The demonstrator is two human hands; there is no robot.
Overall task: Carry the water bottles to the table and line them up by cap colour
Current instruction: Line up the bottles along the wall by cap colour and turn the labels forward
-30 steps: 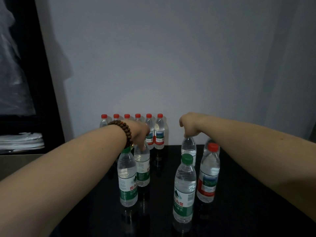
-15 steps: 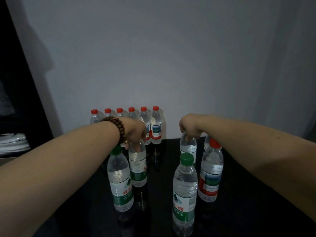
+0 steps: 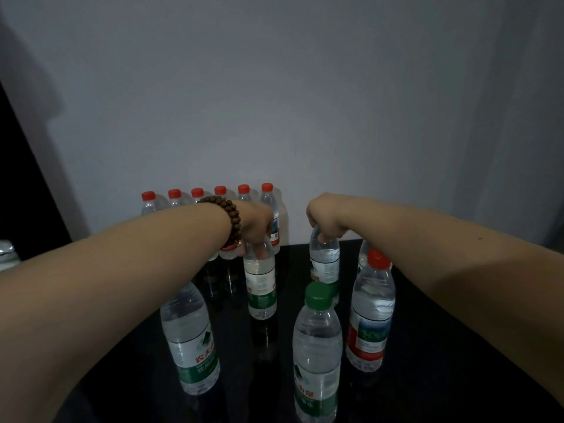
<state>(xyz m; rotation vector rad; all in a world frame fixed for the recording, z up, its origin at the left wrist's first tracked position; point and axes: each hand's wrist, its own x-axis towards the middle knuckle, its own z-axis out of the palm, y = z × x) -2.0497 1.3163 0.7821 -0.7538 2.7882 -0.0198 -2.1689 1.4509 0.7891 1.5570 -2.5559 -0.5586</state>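
My left hand (image 3: 258,228), with a bead bracelet on its wrist, grips the top of a green-labelled bottle (image 3: 261,285) standing on the black table (image 3: 427,377). My right hand (image 3: 325,219) grips the neck of another green-labelled bottle (image 3: 325,264); both caps are hidden by my fingers. Nearer me stand a green-capped bottle (image 3: 317,355), a red-capped bottle (image 3: 370,312) and a green-labelled bottle (image 3: 190,340) partly under my left forearm. A row of several red-capped bottles (image 3: 244,193) lines the far edge by the wall.
A grey wall (image 3: 274,102) rises right behind the table. Another bottle (image 3: 363,254) is mostly hidden behind the red-capped one. At the left edge there is a dark shelf with something pale (image 3: 7,254) on it.
The view has closed in on the table and shifted right. Both hands stay on the same two bottle tops; the bottles have hardly moved.
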